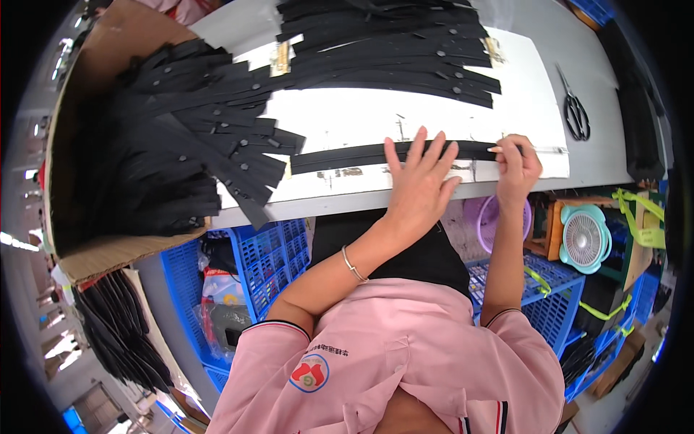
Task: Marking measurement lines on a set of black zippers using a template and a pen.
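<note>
A long black fabric strip [340,158], with a line running lengthwise along it, lies straight across a marked white board [361,108] near the table's front edge. My left hand [419,188] rests flat on it, fingers spread. At the strip's right end, my right hand [517,165] pinches a thin pencil-like marker [496,149], its pale tip pointing left over the strip. Beyond my hands lies a stack of black strips [397,43] with small round dots on some ends. More strips form a large heap [159,123] at the left, overlapping the board.
Black-handled scissors [575,116] lie on the grey table [596,79] at the right. A cardboard box [108,40] holds the left heap. Beneath the table are blue crates [271,253], a purple basket [499,224] and a turquoise fan [584,239].
</note>
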`<state>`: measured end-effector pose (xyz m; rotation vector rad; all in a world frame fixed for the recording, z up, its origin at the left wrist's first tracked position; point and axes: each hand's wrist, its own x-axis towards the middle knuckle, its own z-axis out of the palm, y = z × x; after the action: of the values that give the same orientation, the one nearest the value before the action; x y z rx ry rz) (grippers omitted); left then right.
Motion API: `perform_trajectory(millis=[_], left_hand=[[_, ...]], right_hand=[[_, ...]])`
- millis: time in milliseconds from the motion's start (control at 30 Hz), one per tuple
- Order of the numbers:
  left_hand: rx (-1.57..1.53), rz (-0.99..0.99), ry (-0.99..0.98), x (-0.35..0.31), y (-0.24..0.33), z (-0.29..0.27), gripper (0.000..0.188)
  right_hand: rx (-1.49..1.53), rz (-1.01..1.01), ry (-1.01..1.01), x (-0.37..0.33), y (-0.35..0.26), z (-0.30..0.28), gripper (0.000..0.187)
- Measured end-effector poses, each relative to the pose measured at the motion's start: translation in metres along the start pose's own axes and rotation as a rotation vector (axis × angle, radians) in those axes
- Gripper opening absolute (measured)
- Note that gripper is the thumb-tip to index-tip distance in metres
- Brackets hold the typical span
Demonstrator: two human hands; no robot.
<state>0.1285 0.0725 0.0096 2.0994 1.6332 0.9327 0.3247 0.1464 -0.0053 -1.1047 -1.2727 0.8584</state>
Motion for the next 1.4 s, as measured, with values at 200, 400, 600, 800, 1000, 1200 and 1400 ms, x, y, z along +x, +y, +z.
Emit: perform_trajectory(millis=[200, 400, 600, 800, 1000, 1200, 1400], left_hand=[[0.034, 0.090, -0.016, 0.053, -0.031, 0.006, 0.050], [0.046, 0.067, -0.043, 0.098, -0.062, 0.000, 0.053], [-0.063, -0.002, 0.136, 0.031, -0.065, -0.057, 0.040], [0.129, -0.234, 0.386, -0.071, -0.084, -0.141, 0.045], [0.307, -0.365, 0.196, -0.126, -0.146, -0.191, 0.060], [0.332, -0.365, 0.258, -0.077, -0.188, -0.187, 0.048], [0.439, -0.425, 0.314, -0.037, -0.194, -0.193, 0.031]], right_hand=[[0.124, -0.058, 0.176, 0.002, 0.003, 0.009, 0.012], [-0.027, 0.007, 0.032, 0.005, -0.012, 0.023, 0.017], [-0.099, -0.026, -0.062, 0.005, -0.015, 0.024, 0.017], [-0.075, -0.050, -0.348, -0.027, -0.064, 0.042, 0.018], [0.295, -0.733, -0.914, -0.073, -0.161, 0.097, 0.029], [0.653, -0.697, -1.152, -0.054, -0.230, 0.124, 0.075], [0.305, -1.317, -0.810, -0.039, -0.248, 0.118, 0.040]])
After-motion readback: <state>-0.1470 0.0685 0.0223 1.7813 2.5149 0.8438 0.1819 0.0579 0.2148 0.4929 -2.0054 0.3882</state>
